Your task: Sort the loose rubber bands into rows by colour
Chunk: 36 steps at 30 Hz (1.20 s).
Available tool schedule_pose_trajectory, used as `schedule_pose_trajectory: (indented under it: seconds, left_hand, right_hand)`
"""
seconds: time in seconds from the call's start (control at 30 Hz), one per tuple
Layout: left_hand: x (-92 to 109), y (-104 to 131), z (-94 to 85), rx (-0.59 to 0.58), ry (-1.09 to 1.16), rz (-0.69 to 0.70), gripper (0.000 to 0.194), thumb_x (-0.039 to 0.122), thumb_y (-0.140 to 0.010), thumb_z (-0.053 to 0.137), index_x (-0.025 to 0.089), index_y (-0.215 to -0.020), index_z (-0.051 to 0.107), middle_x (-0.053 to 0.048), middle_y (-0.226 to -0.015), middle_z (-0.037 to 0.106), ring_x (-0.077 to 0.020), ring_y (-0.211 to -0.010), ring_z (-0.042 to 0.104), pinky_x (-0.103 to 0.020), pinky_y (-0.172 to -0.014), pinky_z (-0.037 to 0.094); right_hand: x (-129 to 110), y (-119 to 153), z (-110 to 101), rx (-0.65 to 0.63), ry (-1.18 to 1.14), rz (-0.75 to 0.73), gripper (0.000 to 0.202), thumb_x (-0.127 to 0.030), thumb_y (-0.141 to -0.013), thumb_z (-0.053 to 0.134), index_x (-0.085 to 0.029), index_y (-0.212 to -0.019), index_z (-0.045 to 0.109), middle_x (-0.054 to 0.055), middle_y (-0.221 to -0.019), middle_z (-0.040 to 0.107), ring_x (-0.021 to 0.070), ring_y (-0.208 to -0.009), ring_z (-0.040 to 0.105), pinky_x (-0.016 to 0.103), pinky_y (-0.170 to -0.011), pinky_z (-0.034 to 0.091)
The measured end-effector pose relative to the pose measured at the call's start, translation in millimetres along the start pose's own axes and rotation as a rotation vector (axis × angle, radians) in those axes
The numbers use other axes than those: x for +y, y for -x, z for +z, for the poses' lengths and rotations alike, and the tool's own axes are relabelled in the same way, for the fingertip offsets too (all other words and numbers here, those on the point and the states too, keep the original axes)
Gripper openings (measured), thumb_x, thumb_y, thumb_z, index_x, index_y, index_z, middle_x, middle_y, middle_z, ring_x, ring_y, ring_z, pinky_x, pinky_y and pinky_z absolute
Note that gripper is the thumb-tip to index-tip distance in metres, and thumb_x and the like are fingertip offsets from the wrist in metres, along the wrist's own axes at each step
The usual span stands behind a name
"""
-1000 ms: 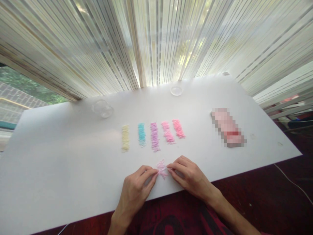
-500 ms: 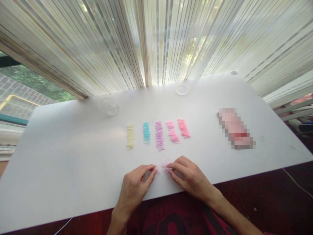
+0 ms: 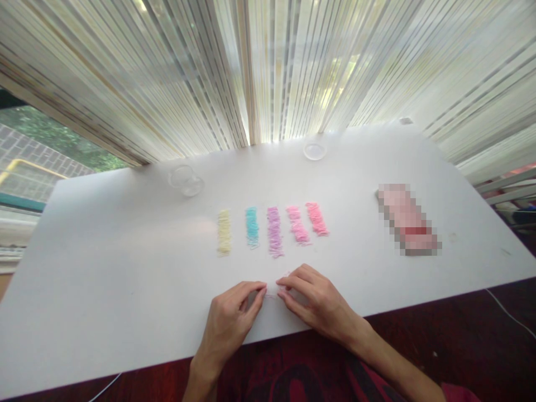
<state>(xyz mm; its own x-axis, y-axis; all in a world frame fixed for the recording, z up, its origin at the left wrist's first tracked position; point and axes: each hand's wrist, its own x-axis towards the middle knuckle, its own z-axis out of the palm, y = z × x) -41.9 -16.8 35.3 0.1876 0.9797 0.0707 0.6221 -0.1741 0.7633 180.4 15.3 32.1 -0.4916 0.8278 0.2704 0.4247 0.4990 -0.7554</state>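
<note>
My left hand point(image 3: 235, 312) rests near the table's front edge, thumb and forefinger pinched; what is between the tips is too small to name. Just to its right, my right hand point(image 3: 316, 296) has its fingers bent together over a small pale pink pile that it mostly hides. Thin pale pink strands point(image 3: 271, 296) show in the narrow gap between the hands. Beyond them lie rows of short strands: a yellow row point(image 3: 224, 233), a blue row point(image 3: 252, 228), a purple row point(image 3: 274, 231), a pink row point(image 3: 297, 225) and a deeper pink row point(image 3: 317, 219).
On the white table point(image 3: 125, 268), a clear round container point(image 3: 186, 181) stands at the back left. A clear round lid point(image 3: 315, 149) lies at the back centre. To the right is a blurred pink object point(image 3: 408, 220). A striped curtain point(image 3: 272, 72) hangs behind the table.
My right hand has moved slightly left, closer to my left hand, and now covers most of the pale pink strands. The view has shifted a little.
</note>
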Motion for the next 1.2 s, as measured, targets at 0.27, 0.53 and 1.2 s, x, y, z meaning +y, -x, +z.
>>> schedule_pose_trajectory:
  seconds: [0.27, 0.53, 1.2]
  left_hand:
    - [7, -4, 3.1, 0.07, 0.043, 0.033, 0.01, 0.019, -0.095, 0.066, 0.022, -0.102, 0.073, -0.001, -0.09, 0.078, -0.0111, -0.061, 0.066, -0.021, -0.057, 0.051]
    - [9, -13, 6.6, 0.087, -0.028, 0.104, 0.008, 0.017, -0.095, 0.066, 0.021, -0.098, 0.072, -0.001, -0.089, 0.078, -0.0133, -0.073, 0.071, -0.02, -0.061, 0.054]
    - [13, -13, 10.3, 0.117, 0.041, -0.03, 0.011, 0.023, -0.094, 0.066, 0.02, -0.095, 0.076, -0.004, -0.087, 0.079, -0.013, -0.066, 0.069, -0.02, -0.057, 0.053]
  right_hand:
    - [-11, -13, 13, 0.074, -0.211, 0.178, 0.02, -0.016, -0.088, 0.072, -0.022, -0.107, 0.066, 0.001, -0.088, 0.076, 0.0147, -0.074, 0.071, 0.026, -0.071, 0.058]
    - [-6, -9, 2, 0.178, -0.079, 0.155, 0.012, -0.012, -0.091, 0.063, -0.021, -0.098, 0.063, 0.001, -0.082, 0.072, 0.0141, -0.07, 0.067, 0.025, -0.066, 0.055]
    - [42, -32, -77, -0.001, 0.358, -0.124, 0.018, -0.018, -0.104, 0.051, -0.022, -0.107, 0.069, 0.006, -0.091, 0.075, 0.0214, -0.084, 0.066, 0.037, -0.078, 0.053]
